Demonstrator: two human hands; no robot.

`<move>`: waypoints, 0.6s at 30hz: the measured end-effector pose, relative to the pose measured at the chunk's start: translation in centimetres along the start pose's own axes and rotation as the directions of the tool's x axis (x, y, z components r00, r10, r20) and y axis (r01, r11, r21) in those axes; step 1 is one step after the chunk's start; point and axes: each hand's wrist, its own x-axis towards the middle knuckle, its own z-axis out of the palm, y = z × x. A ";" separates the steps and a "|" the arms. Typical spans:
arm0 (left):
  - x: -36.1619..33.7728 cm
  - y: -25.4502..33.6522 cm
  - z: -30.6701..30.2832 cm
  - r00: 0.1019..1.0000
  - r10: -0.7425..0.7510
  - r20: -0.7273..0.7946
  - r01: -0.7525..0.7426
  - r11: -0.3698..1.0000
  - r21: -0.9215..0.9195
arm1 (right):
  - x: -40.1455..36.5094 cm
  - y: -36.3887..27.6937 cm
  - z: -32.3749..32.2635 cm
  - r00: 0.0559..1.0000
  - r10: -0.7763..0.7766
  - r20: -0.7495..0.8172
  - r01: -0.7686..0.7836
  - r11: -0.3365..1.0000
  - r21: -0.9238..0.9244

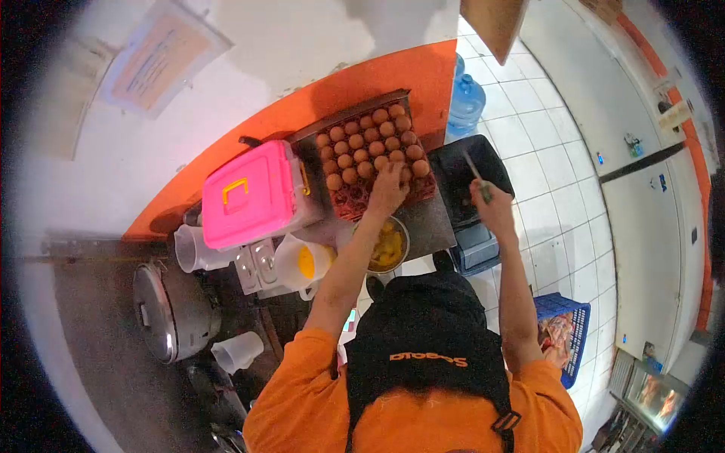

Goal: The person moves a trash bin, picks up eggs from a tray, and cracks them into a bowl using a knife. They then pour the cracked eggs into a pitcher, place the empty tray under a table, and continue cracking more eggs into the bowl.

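My left hand (389, 189) reaches over the front of a tray of brown eggs (371, 143), its fingers curled round an egg (405, 174) at the near edge. The red tray (350, 202) shows bare sockets at its near left. Below my left forearm sits a metal bowl (408, 245), partly covered by the arm, with yellow yolks (390, 245) in it. My right hand (489, 198) grips a knife (473, 164) by its greenish handle, blade pointing up and away, above a black bin (455, 170).
Left of the eggs stands a pink-lidded box (253, 195). Near it are a white jug (291, 260) holding yellow liquid, another jug (198, 249) and a large lidded pot (162, 313). Blue water bottles (467, 106) stand behind the bin; a blue crate (578, 340) sits at right.
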 end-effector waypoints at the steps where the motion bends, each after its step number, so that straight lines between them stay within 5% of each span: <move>1: -0.3 0.5 -1.0 0.998 -0.063 -0.024 0.060 0.991 -0.117 | -0.1 0.4 0.8 0.995 -0.089 0.040 0.089 0.996 0.000; 5: -3.3 0.9 -4.5 0.958 -0.286 -0.029 0.228 0.817 -0.530 | -2.1 -4.1 5.7 0.958 -0.271 0.093 0.267 0.962 0.054; 7: -5.0 2.1 -7.0 0.954 -0.271 -0.130 0.150 0.804 -0.576 | -3.5 -7.3 7.6 0.938 -0.309 0.157 0.288 0.947 0.142; 9: -7.0 2.8 -9.1 0.920 -0.387 0.057 0.276 0.540 -0.795 | -4.9 -9.8 9.1 0.904 -0.380 0.197 0.345 0.919 0.189; 12: -10.1 0.6 -8.9 0.879 -0.475 -0.035 0.364 0.719 -0.592 | -5.9 -9.2 11.9 0.863 -0.346 0.369 0.339 0.937 0.087; 14: -11.2 0.5 -9.4 0.870 -0.488 -0.064 0.350 0.704 -0.618 | -5.9 -10.0 12.4 0.839 -0.340 0.425 0.364 0.931 0.026; 16: -13.0 0.9 -9.6 0.863 -0.501 -0.070 0.343 0.682 -0.646 | -6.0 -11.7 11.5 0.893 -0.358 0.272 0.273 0.912 0.305; 18: -14.2 1.2 -9.7 0.874 -0.486 0.012 0.381 0.670 -0.637 | -4.8 -10.5 12.4 0.831 -0.342 0.439 0.224 0.928 0.299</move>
